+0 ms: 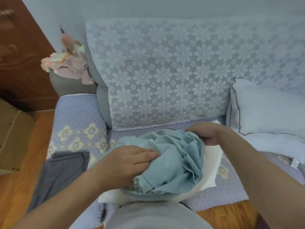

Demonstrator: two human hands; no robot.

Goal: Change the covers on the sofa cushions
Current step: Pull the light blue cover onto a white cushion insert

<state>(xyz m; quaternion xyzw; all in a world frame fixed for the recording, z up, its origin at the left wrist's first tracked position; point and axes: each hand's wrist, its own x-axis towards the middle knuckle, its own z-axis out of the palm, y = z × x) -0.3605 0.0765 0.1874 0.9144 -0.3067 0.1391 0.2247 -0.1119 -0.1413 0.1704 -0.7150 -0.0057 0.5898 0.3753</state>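
A pale blue wall (66,12), a brown wooden door (19,52) and an orange wood floor (18,192).

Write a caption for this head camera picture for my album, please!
Both hands, left hand and right hand, bunch a teal cover over a white cushion on the sofa.

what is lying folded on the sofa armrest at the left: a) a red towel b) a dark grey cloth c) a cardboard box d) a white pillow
b: a dark grey cloth lies folded over the front of the patterned armrest, while the white pillow sits on the seat at the right and the cardboard box stands on the floor.
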